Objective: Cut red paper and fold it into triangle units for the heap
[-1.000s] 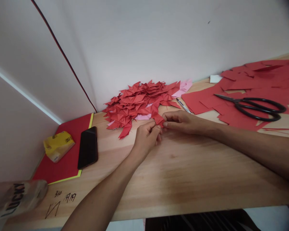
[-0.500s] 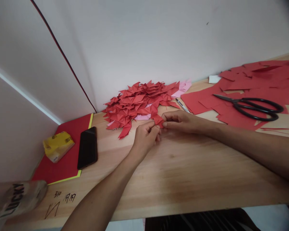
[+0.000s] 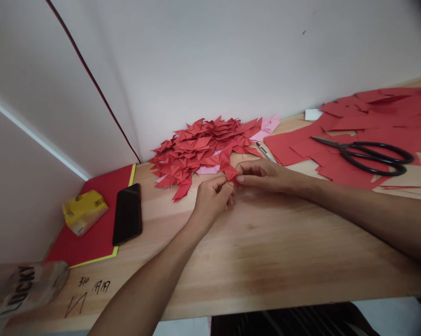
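Observation:
My left hand and my right hand meet near the middle of the wooden table. Between their fingertips is a small piece of red paper, pinched from both sides and mostly covered by the fingers. Just behind it lies a heap of folded red paper pieces, with some pink paper at its right end. The heap's front edge comes right up to my fingers, so where the held piece ends is hard to tell.
Black-handled scissors lie on cut red sheets at the right, near a pen. At the left are a phone, a yellow packet on a red folder, and a plastic bottle. A wall stands behind.

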A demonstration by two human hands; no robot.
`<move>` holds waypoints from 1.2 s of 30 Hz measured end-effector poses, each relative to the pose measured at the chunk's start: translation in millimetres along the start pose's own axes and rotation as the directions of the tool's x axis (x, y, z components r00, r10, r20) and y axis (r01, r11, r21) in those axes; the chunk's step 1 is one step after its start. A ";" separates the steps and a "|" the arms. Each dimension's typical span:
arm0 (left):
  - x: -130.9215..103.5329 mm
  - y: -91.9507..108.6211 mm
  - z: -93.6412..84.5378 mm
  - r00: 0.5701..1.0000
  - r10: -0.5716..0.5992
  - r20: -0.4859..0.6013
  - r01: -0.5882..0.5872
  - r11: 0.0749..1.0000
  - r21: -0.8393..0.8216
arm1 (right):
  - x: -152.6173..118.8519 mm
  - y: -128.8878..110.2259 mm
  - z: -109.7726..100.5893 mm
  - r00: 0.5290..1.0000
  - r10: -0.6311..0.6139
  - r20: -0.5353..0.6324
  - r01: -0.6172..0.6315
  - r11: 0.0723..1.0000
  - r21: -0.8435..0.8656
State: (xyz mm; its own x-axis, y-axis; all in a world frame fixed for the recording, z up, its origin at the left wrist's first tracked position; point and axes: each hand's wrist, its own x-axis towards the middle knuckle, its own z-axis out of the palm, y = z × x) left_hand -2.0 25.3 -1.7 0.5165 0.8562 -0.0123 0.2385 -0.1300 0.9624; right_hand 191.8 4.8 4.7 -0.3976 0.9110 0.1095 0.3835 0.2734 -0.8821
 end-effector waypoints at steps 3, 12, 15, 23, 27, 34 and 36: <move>-0.3 -1.1 1.0 1.000 0.006 -0.013 -0.006 0.999 0.043 | 0.0 -0.2 2.2 0.999 0.019 -0.027 -0.021 0.997 -0.072; -1.6 0.7 1.2 1.000 0.014 0.004 -0.014 1.000 0.009 | 0.3 2.2 0.1 0.999 -0.012 -0.032 0.011 0.999 -0.050; -1.4 -1.7 1.0 0.999 0.048 -0.016 -0.047 0.996 0.070 | 0.1 -0.1 0.6 1.000 -0.007 -0.014 0.006 0.998 -0.063; -2.7 -0.5 2.1 0.998 0.046 -0.037 -0.045 0.998 0.046 | 0.5 -3.6 0.5 0.996 -0.076 0.036 0.079 0.992 -0.096; -3.3 0.9 2.3 0.998 0.047 -0.040 -0.045 0.998 0.042 | -1.0 -2.7 -2.8 0.993 -0.107 0.058 0.113 0.988 -0.106; -0.2 1.4 -1.2 0.999 -0.018 -0.027 0.015 0.996 -0.089 | 2.5 7.2 1.9 0.997 -0.046 -0.064 0.047 0.999 0.008; 0.7 1.4 -1.5 0.999 -0.033 -0.029 0.029 0.993 -0.115 | 4.0 6.5 4.8 0.994 -0.037 -0.105 0.049 0.992 0.115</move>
State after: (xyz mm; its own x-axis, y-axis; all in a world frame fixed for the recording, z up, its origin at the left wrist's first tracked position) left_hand -2.5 26.4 0.0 0.4840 0.8743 -0.0361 0.1577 -0.0466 0.9864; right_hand 188.7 8.7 -2.8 -0.3215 0.9278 0.1892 0.2649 0.2800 -0.9227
